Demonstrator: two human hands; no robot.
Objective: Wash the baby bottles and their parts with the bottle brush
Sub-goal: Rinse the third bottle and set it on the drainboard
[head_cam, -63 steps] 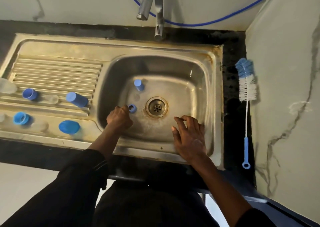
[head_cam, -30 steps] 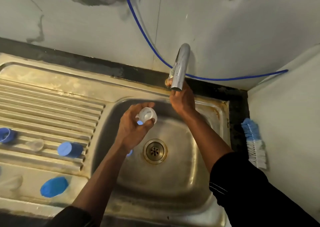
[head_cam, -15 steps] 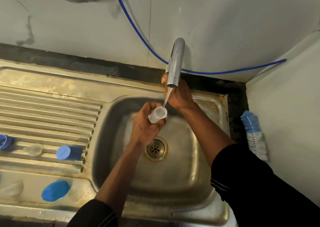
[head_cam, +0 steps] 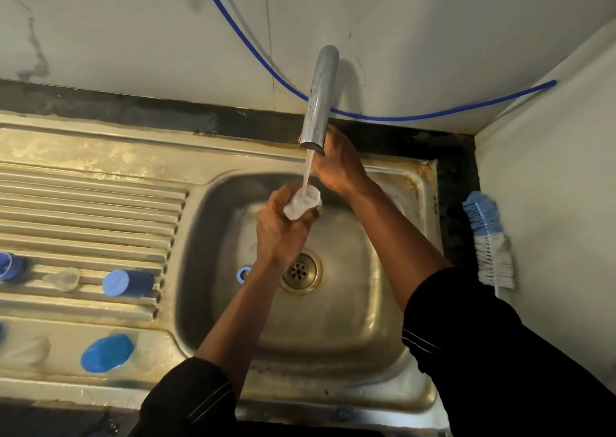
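Note:
My left hand (head_cam: pixel 278 233) grips a small clear baby bottle (head_cam: pixel 301 206) above the sink basin (head_cam: pixel 350 330), its mouth tilted up under the tap spout (head_cam: pixel 319 100). Water runs from the spout into the bottle. My right hand (head_cam: pixel 336 166) reaches behind the spout and holds the tap; its fingers are hidden there. A blue ring (head_cam: pixel 244 274) lies on the basin floor beside the drain (head_cam: pixel 300 271). The blue and white bottle brush (head_cam: pixel 488 240) lies on the dark counter to the right of the sink.
On the ribbed drainboard (head_cam: pixel 93 210) at the left lie a blue cap (head_cam: pixel 126 282), a clear teat (head_cam: pixel 63 278), another blue part (head_cam: pixel 11 266) and a blue lid (head_cam: pixel 106 352). A blue hose (head_cam: pixel 416 116) runs along the wall. A side wall stands close on the right.
My left hand picked a clear bottle out of the basin and raised it under the spout. My right hand moved from the basin up to the tap, and water started running.

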